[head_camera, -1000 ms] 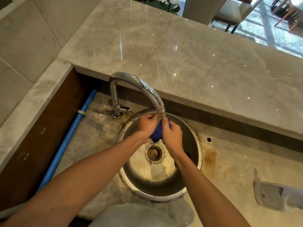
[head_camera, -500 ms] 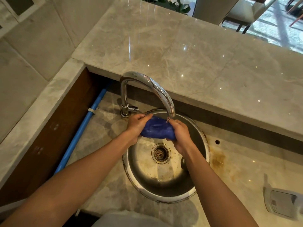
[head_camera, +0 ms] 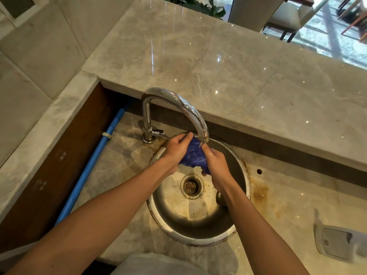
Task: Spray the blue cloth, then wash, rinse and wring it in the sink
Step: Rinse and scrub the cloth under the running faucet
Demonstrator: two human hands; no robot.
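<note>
Both hands, left point(head_camera: 176, 148) and right point(head_camera: 215, 162), grip the bunched blue cloth point(head_camera: 193, 155) between them above the sink point(head_camera: 243, 167).

The round steel sink point(head_camera: 241, 221) sits in the lower marble counter point(head_camera: 288, 205); the curved chrome faucet point(head_camera: 174, 102) stands behind it to the left, and the raised marble ledge point(head_camera: 248, 76) lies behind both. Over the basin the left hand point(head_camera: 176, 148) and right hand point(head_camera: 216, 163) have the crumpled blue cloth point(head_camera: 193, 155) between them (just under the spout).
</note>
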